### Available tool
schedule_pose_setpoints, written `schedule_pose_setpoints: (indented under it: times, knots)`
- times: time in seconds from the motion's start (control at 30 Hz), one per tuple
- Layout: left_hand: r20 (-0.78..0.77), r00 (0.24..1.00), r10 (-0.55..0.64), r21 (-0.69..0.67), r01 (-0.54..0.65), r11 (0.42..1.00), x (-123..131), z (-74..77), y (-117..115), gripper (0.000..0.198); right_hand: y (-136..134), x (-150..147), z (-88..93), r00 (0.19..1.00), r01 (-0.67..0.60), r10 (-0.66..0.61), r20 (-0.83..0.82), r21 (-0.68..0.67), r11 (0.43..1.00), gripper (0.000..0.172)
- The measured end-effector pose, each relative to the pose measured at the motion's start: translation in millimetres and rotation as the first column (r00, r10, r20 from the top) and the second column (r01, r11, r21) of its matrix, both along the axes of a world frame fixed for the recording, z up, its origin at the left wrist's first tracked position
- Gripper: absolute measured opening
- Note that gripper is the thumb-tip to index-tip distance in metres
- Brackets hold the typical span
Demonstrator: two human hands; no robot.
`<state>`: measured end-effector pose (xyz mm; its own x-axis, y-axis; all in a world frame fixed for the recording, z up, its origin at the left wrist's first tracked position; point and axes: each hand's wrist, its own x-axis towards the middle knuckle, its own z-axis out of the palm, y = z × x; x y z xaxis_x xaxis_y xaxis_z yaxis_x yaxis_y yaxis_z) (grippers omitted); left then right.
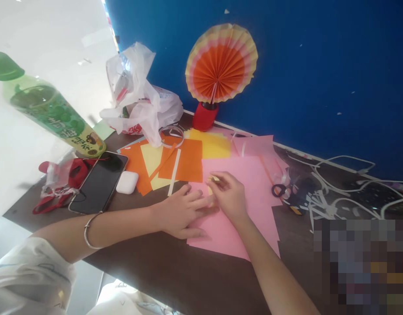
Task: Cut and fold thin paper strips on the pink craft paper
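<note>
My left hand (182,210) lies on the pink paper sheet (250,183), its fingers pressed together and pointing right. My right hand (229,194) meets it there, fingertips pinched on a small yellowish piece of paper (213,179) at the pink sheet's upper part. A metal bangle (90,229) sits on my left wrist. Orange paper sheets (185,159) and yellow paper sheets (214,144) lie just beyond my hands.
A paper fan (221,63) stands in a red holder (204,116) against the blue wall. A green bottle (50,109), a phone (99,183), a white earbud case (127,182), red scissors (50,201) and a plastic bag (139,96) sit left. White cables (335,183) lie right.
</note>
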<state>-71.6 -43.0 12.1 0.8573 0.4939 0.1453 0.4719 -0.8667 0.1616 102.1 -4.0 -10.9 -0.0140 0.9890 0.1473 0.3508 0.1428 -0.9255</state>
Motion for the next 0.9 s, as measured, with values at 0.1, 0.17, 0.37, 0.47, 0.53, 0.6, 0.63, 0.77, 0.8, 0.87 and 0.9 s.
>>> schedule_pose_setpoints:
  times: [0.1,0.17,0.37,0.47,0.53,0.6,0.63,0.77,0.8,0.87,0.9]
  knots:
    - [-0.022,1.0,-0.02,-0.019,0.02,1.0,-0.2,0.1,1.5,0.06,0.6,0.8,-0.4,1.0,-0.002,0.002,0.001,0.001,1.0,0.017]
    - [-0.029,0.999,-0.019,-0.034,0.018,0.999,0.0,0.6,1.9,0.06,0.8,0.9,-0.2,1.0,-0.002,0.002,0.011,0.005,1.0,0.018]
    - [-0.028,1.0,-0.006,-0.051,0.005,0.999,-0.1,3.3,2.7,0.059,0.0,-0.3,3.5,0.999,0.0,-0.001,0.039,0.03,1.0,0.016]
    - [-0.032,0.999,0.002,-0.053,-0.004,0.999,-0.5,3.9,2.9,0.059,-0.5,-0.5,5.7,0.999,0.003,-0.004,0.037,0.037,0.999,0.015]
    - [-0.037,0.999,0.0,-0.057,-0.002,0.998,-0.7,4.0,3.0,0.06,-0.2,0.0,6.3,1.0,0.004,-0.004,0.024,0.018,1.0,0.017]
    - [-0.037,0.999,-0.002,-0.06,0.0,0.998,-0.8,3.8,2.8,0.059,0.6,0.8,6.2,1.0,-0.001,0.001,0.006,-0.01,1.0,0.02]
    - [-0.036,0.999,-0.003,-0.061,0.001,0.998,-0.8,3.7,2.7,0.059,1.1,1.1,6.0,1.0,-0.005,0.005,-0.002,-0.022,1.0,0.021]
    - [-0.024,1.0,-0.001,-0.054,0.0,0.999,-1.0,2.6,2.5,0.059,2.3,1.2,5.7,1.0,-0.009,0.009,-0.009,-0.044,0.999,0.022]
    - [-0.022,1.0,-0.002,-0.052,0.001,0.999,-1.0,2.3,2.5,0.059,2.3,0.9,6.0,1.0,-0.009,0.008,-0.008,-0.046,0.999,0.021]
    - [-0.024,1.0,-0.003,-0.052,0.002,0.999,-1.1,2.0,2.7,0.059,1.8,0.1,6.9,1.0,-0.009,0.009,-0.008,-0.046,0.999,0.02]
    - [-0.027,1.0,-0.004,-0.052,0.003,0.999,-1.1,2.0,2.8,0.059,1.5,-0.3,7.4,1.0,-0.009,0.008,-0.009,-0.045,0.999,0.02]
